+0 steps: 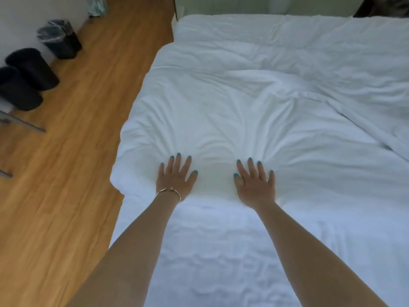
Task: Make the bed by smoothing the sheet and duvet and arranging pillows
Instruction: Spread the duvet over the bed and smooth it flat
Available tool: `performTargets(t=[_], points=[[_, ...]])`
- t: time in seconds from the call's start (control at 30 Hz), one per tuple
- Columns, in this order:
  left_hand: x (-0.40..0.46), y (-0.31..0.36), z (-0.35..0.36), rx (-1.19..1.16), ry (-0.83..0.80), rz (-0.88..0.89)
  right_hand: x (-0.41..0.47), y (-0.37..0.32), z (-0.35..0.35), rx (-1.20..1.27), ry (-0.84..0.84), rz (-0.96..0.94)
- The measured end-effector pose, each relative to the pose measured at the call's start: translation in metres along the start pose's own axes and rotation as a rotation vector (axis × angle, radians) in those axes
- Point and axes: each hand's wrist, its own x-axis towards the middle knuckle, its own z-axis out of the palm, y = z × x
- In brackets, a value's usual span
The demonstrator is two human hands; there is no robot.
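Note:
A white duvet covers most of the bed, wrinkled with creases fanning out from my hands. My left hand lies flat with fingers spread, pressing the duvet's near edge; a thin bracelet circles that wrist. My right hand presses flat beside it, fingers spread too. Below my wrists the white sheet shows bare. A folded ridge of duvet runs diagonally at the right. No pillow can be made out clearly.
Wooden floor runs along the bed's left side. Two black bins and a bin lined with a plastic bag stand by the left wall. A dark object sits at the far right corner.

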Motion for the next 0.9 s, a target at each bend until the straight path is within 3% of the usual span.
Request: performTargets(t=[0.1,0.23,0.27,0.43,0.6,0.77,0.9], points=[[-0.068,0.001,0.002,-0.12,-0.122,0.023,-0.063,-0.007,0.005,0.013,-0.143,-0.043],[-0.156,-0.004,0.002,-0.295,-0.601,-0.003,-0.128,-0.025,-0.007,0.092,-0.464,-0.041],[-0.177,-0.009,0.004,-0.276,-0.631,-0.008,-0.141,-0.034,-0.009,0.15,-0.499,-0.004],[-0.218,-0.093,-0.005,-0.302,-0.47,-0.063,-0.198,-0.131,0.008,0.28,-0.436,0.051],[-0.233,-0.248,-0.007,-0.335,-0.379,-0.057,-0.233,-0.278,0.052,0.218,-0.432,0.058],[-0.275,-0.389,-0.022,-0.301,-0.43,-0.124,-0.258,-0.416,0.05,0.178,-0.432,0.062],[-0.262,-0.431,-0.047,-0.238,-0.385,-0.065,-0.257,-0.481,0.024,0.062,-0.332,0.005]])
